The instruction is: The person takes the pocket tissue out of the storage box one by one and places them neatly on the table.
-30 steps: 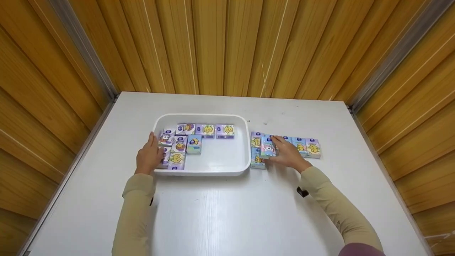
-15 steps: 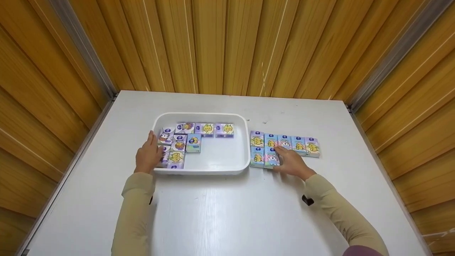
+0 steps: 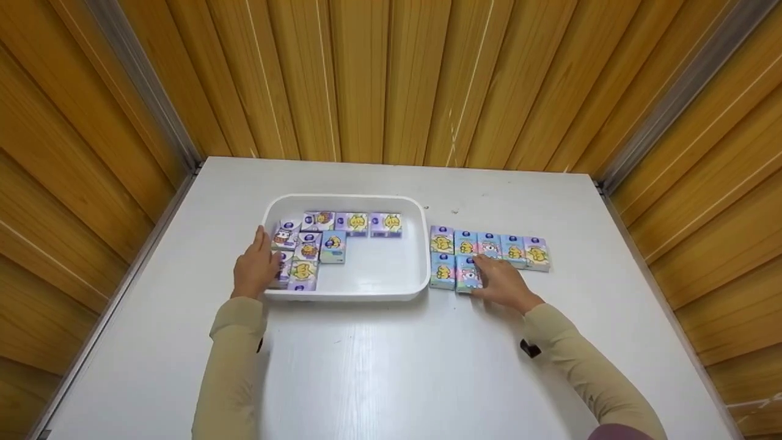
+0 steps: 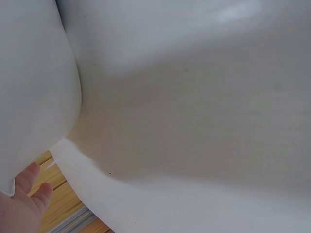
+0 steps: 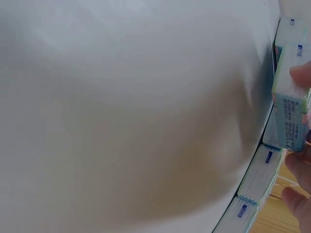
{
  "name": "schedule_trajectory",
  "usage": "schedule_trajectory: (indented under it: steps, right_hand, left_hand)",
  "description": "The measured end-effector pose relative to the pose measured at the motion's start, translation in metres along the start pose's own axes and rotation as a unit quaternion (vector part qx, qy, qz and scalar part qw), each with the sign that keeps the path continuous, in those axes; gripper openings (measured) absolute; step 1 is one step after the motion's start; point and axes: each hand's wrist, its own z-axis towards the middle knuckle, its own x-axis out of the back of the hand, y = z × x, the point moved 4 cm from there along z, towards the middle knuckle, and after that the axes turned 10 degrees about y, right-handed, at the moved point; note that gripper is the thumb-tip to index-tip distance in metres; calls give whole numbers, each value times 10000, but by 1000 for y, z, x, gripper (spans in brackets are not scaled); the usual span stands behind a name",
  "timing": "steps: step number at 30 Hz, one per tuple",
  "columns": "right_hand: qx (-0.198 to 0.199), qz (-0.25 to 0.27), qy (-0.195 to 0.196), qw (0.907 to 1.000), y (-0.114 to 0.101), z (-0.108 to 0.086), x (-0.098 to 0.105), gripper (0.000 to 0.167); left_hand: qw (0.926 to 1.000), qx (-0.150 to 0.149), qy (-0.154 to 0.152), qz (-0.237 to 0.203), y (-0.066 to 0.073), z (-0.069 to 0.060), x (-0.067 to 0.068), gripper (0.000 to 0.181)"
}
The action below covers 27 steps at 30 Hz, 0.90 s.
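Note:
My left hand (image 3: pixel 256 269) lies along the left rim of the white tray (image 3: pixel 347 297), with relaxed fingers touching it. Some fingertips show beside the tray wall (image 4: pixel 34 87) in the left wrist view. My right hand (image 3: pixel 504 282) pinches a pink-and-blue tissue pack (image 3: pixel 468 278) at the front of the packs right of the tray. In the right wrist view, the thumb presses the end of this pack (image 5: pixel 290 116), and more fingers show below it. A blue pack (image 3: pixel 442 272) stands just left of the held one.
Inside the tray, several purple packs (image 3: pixel 302 275) fill the left side and back, with one blue pack (image 3: pixel 333 247) beside them. A row of packs (image 3: pixel 514 249) extends right behind my right hand. Wooden panels (image 3: pixel 391 79) surround the white table (image 3: pixel 366 373).
My right hand has brought the pink-and-blue pack forward and down from above the row to a spot beside the front blue pack. It has since shifted slightly. My left hand stays at the rim.

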Motion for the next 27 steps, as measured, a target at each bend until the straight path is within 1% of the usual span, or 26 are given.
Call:
schedule_trajectory:
  steps: [5,12,16,20,23,27]
  right_hand:
    - [46,-156,-15,9999,-1,1,-4,78]
    - [139,-116,59,9998,-1,2,-7,74]
    - [143,14,-37,9999,0,3,-9,71]
    - [84,261,-169,9995,-2,4,-8,71]
    - [119,433,-137,9989,-5,7,-4,69]
    - [237,563,58,9981,-11,13,4,66]
  left_hand:
    - [9999,78,-110,38,-1,1,-3,60]
    - [9998,129,-130,27,0,1,-3,60]
    - [9998,119,-138,3,0,0,-2,60]
    - [9998,131,-156,-16,1,0,-1,60]
    - [9999,89,-109,49,2,0,0,60]
    - [9999,23,-56,125,1,1,-1,60]
